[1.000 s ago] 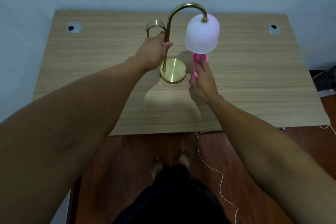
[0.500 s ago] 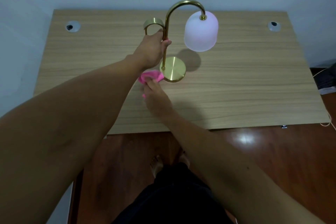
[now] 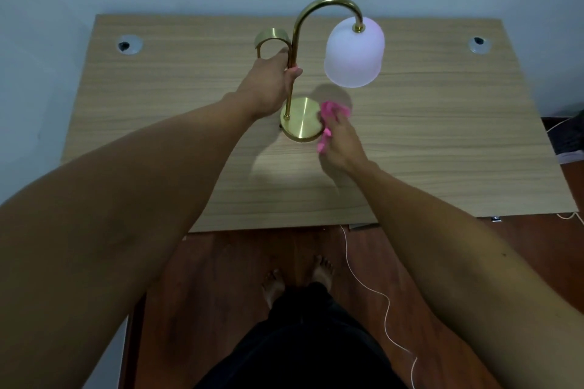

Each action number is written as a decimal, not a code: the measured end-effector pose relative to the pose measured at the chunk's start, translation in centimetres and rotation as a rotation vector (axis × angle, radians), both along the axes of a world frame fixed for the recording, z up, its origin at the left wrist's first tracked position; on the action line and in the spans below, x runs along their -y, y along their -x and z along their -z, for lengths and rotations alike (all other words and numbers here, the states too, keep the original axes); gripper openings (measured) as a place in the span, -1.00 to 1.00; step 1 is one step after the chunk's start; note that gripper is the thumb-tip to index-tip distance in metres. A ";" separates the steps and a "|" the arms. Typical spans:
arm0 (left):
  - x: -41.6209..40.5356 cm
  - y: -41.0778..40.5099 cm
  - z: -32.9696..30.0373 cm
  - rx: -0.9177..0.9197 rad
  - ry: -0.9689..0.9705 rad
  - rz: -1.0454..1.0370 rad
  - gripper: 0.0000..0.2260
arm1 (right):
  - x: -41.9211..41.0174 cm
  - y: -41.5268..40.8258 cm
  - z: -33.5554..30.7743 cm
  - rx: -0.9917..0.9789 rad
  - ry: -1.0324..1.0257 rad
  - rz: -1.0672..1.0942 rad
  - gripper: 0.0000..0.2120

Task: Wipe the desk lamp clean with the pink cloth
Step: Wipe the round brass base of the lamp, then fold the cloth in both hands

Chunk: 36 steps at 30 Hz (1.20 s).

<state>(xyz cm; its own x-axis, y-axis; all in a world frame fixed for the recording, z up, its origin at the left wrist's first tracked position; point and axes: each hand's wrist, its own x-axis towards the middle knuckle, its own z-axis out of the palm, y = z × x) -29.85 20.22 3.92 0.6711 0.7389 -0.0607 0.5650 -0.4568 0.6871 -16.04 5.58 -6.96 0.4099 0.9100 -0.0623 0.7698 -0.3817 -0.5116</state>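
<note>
A brass desk lamp stands upright mid-desk: a round gold base (image 3: 300,122), a thin stem (image 3: 294,50) curving over the top, and a frosted white shade (image 3: 354,52) hanging on the right. My left hand (image 3: 273,84) is wrapped around the stem about halfway up. My right hand (image 3: 339,142) holds a bunched pink cloth (image 3: 331,110) pressed against the right edge of the base; part of the cloth is hidden under my fingers.
The wooden desk (image 3: 442,151) backs onto a pale wall, with cable grommets at the back left (image 3: 129,45) and back right (image 3: 478,45). A white cord (image 3: 373,287) trails over the red-brown floor by my bare feet. Dark objects lie at the right edge.
My right hand carried the pink cloth from the left side of the base round to its right edge. The left hand has stayed on the stem.
</note>
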 end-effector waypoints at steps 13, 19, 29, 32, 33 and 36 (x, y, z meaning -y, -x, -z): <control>2.5 3.8 0.1 0.000 0.247 -0.092 -0.49 | 0.8 8.0 -7.1 -1.235 0.209 0.104 -0.89; 6.1 6.7 1.2 0.129 0.859 -0.175 -0.27 | 3.1 3.1 -9.2 -1.508 0.227 0.205 -0.94; 10.2 1.5 1.2 0.266 1.112 -0.145 -0.54 | 6.8 -5.2 -10.5 -1.501 0.130 0.244 -0.72; 11.4 -1.7 0.9 0.279 1.173 -0.172 -0.64 | 8.3 -8.0 -11.0 -1.521 0.129 0.226 -0.81; 11.9 -2.9 0.7 0.298 1.193 -0.181 -0.70 | 8.8 -8.9 -11.4 -1.528 0.124 0.223 -0.84; 13.4 -6.4 0.9 0.348 1.179 -0.176 -0.72 | 10.8 -12.4 -12.1 -1.530 0.135 0.234 -0.84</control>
